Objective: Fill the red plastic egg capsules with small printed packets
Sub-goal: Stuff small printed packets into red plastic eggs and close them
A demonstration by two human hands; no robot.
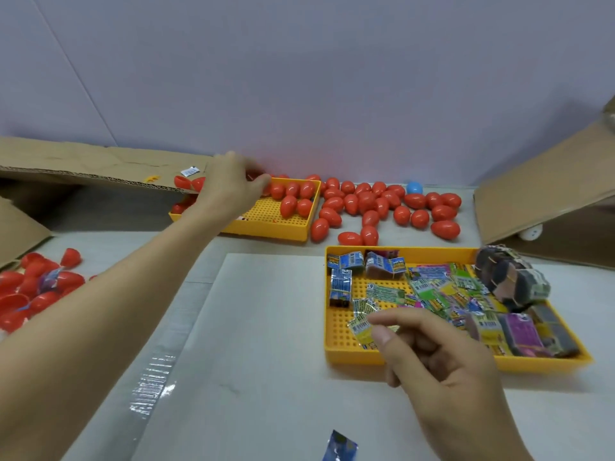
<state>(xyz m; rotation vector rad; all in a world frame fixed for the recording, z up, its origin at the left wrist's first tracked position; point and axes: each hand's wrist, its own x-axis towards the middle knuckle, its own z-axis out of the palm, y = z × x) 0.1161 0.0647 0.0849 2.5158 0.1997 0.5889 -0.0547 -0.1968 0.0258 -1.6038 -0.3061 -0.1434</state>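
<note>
Over at eleven o'clock, the left hand (pixel 229 191) reaches into the egg tray (pixel 266 224), grip hidden; right hand (pixel 429 354) at five o'clock pinches a green packet (pixel 361 326) above the packet tray (pixel 336 354).

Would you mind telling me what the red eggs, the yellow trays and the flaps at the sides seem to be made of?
Red eggs: glossy hard plastic, judging by their bright highlights. Yellow trays: matte moulded plastic with a perforated grid floor. Flaps: brown corrugated cardboard, fluting visible along the cut edge.
</note>
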